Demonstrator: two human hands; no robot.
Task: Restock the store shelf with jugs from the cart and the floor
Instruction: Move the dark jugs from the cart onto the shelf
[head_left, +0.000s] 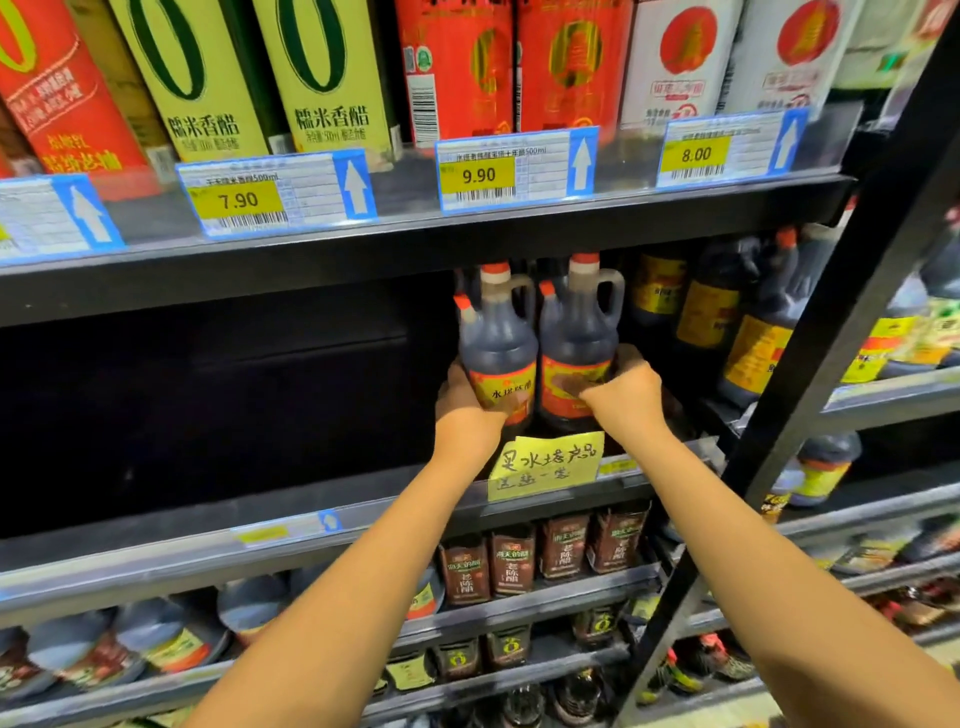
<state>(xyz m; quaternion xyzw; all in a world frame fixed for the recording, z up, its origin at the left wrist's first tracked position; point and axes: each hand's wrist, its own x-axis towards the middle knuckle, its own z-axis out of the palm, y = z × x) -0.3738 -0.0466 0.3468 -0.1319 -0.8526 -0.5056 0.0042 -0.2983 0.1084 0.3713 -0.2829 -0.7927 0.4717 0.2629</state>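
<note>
Shelf (363, 514) holds two jugs (540, 364) between both hands (545, 400).

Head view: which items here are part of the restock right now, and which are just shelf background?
In the job:
left jug, under the left hand
right jug, under the right hand
half-bare middle shelf

Background:
price tags
handwritten yellow note
cartons above
yellow-labelled jugs

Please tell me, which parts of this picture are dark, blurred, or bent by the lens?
Head view: the shelf bay left of the two jugs is almost black; the lower shelves and frame edges look blurred; the wide lens tilts the black upright and bows the shelf edges; the price tags stay readable.
</note>
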